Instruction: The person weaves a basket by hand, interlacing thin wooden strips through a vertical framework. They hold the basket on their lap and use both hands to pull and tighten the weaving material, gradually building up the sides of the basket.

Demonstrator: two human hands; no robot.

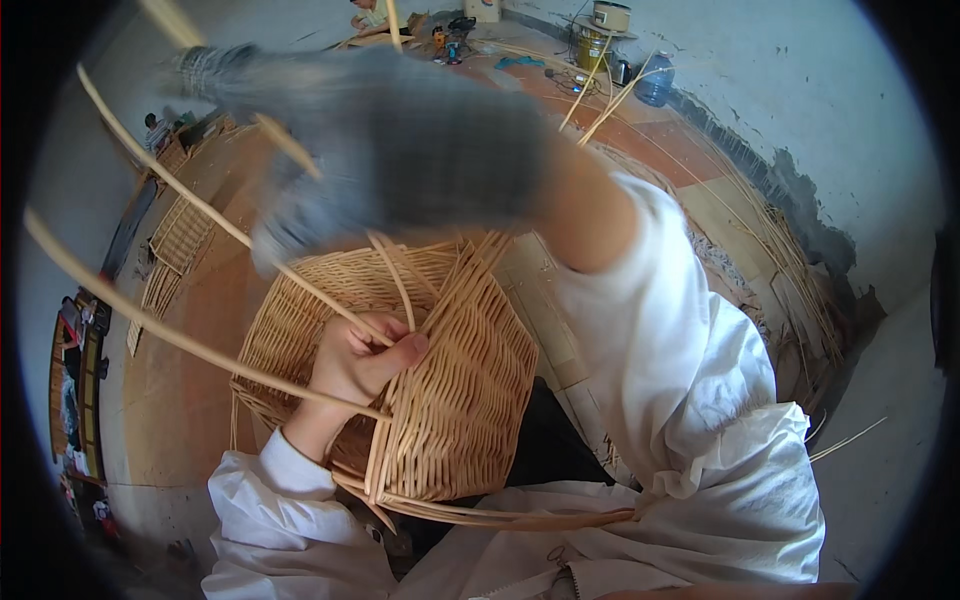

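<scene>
A half-woven wicker basket (465,390) rests tilted against my lap, with long pale rods standing up from its rim. My bare left hand (365,358) reaches inside and pinches the rim, thumb on the outer edge, where one rod (225,228) comes out by the fingers. Another thick rod (130,295) sticks out below that hand. My right hand (290,165), in a grey glove, is raised above the basket and smeared by motion. A rod shows between its blurred fingers; whether they close on it cannot be made out.
Several long rods lie along the right wall (800,270). Woven panels (182,232) lie on the floor at left. At the back are a blue water bottle (656,80), a yellow bucket (592,48) and a seated person (372,16). Another person (155,130) is at far left.
</scene>
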